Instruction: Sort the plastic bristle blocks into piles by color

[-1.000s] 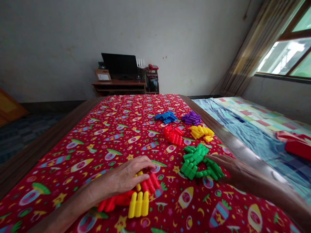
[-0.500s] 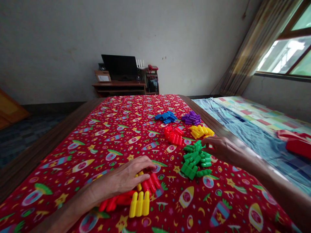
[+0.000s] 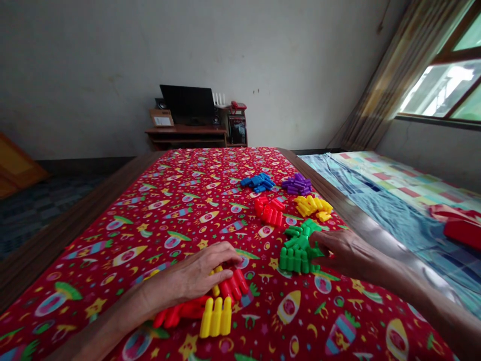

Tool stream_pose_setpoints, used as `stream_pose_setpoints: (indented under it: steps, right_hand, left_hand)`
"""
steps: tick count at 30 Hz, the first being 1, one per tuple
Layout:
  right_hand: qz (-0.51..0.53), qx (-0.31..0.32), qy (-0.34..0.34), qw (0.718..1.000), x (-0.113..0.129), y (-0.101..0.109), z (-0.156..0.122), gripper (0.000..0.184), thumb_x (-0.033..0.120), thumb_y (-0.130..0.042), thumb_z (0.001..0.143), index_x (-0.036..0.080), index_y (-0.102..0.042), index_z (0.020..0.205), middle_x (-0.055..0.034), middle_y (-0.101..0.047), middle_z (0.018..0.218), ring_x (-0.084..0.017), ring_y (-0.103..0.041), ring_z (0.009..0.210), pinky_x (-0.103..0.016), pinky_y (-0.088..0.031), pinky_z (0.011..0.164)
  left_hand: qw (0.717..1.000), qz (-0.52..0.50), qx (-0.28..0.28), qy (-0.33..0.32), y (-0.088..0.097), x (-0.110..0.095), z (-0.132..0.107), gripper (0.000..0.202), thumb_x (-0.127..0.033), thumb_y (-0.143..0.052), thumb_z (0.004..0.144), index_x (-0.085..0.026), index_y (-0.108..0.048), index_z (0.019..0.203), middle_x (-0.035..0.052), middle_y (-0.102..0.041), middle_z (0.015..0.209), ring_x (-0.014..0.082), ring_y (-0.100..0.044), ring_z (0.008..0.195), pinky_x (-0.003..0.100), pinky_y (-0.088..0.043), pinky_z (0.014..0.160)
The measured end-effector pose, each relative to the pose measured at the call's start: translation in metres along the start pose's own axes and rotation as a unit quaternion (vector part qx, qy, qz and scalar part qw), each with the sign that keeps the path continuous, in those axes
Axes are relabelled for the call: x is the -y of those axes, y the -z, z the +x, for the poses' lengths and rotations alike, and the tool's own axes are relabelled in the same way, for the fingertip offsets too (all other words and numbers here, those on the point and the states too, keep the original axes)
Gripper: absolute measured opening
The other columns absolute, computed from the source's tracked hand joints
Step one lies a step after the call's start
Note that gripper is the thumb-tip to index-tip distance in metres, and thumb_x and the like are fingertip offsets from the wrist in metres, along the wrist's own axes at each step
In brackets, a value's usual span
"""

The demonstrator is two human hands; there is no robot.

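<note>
My left hand (image 3: pixel 205 268) lies over a loose group of plastic toy blocks in the near middle, its thumb and fingers apart and curved. Red blocks (image 3: pixel 233 285) show beyond its fingertips, and a yellow block (image 3: pixel 216 318) lies just in front of the thumb. More red pieces (image 3: pixel 182 310) are partly covered by the wrist. At the right, my right hand (image 3: pixel 340 250) reaches into a pile of green blocks (image 3: pixel 296 258), with its thumb and fingers closed around a green block at the pile's right side. That block is largely hidden by the fingers.
Behind the green pile lie separate piles of red blocks (image 3: pixel 269 210), yellow blocks (image 3: pixel 311 206), blue blocks (image 3: pixel 258 182) and purple blocks (image 3: pixel 297 185). A red patterned cloth (image 3: pixel 150 281) covers the table. A bed (image 3: pixel 394 190) stands on the right, a desk (image 3: pixel 188 131) at the back.
My right hand has moved down and nearer along the right of the green pile. The front green block has turned and the pile is tighter. My left hand stays put.
</note>
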State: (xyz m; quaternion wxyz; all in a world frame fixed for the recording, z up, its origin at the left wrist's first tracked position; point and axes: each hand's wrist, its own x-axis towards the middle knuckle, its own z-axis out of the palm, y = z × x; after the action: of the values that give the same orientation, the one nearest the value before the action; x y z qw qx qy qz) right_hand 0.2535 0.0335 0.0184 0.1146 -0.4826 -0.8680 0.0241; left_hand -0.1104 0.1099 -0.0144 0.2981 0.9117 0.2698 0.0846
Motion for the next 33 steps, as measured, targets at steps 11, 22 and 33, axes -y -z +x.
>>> stream_pose_setpoints:
  steps: [11,22,33]
  right_hand:
    - [0.098,-0.093,-0.099,0.986,-0.044,-0.009,0.003,0.028,0.031,-0.047,0.091,0.019,-0.066,0.108,-0.0075,-0.071,0.092,-0.017,-0.063,0.075,-0.027,-0.048,0.066]
    - [0.183,-0.038,-0.103,0.977,-0.018,-0.01,0.018,0.03,0.025,-0.045,0.09,0.018,-0.071,0.104,-0.004,-0.074,0.083,-0.017,-0.066,0.069,-0.024,-0.048,0.061]
    - [0.081,-0.102,0.04,0.991,0.007,-0.006,0.007,0.038,0.031,-0.052,0.094,0.022,-0.057,0.13,-0.0111,-0.062,0.129,-0.023,-0.058,0.119,-0.036,-0.05,0.098]
  left_hand:
    - [1.0,0.0,-0.009,0.005,-0.003,0.004,-0.001,0.029,-0.031,-0.049,0.095,-0.03,-0.058,0.122,0.0022,-0.059,0.123,0.0188,-0.054,0.117,0.031,-0.042,0.102]
    - [1.0,-0.009,-0.001,-0.005,-0.001,0.001,0.001,0.028,-0.029,-0.048,0.096,-0.027,-0.058,0.121,0.0038,-0.06,0.12,0.0188,-0.056,0.113,0.031,-0.043,0.101]
    - [1.0,0.026,0.011,0.014,0.007,-0.008,-0.007,0.032,-0.029,-0.049,0.095,-0.03,-0.057,0.126,0.0021,-0.056,0.133,0.0213,-0.05,0.126,0.033,-0.04,0.107]
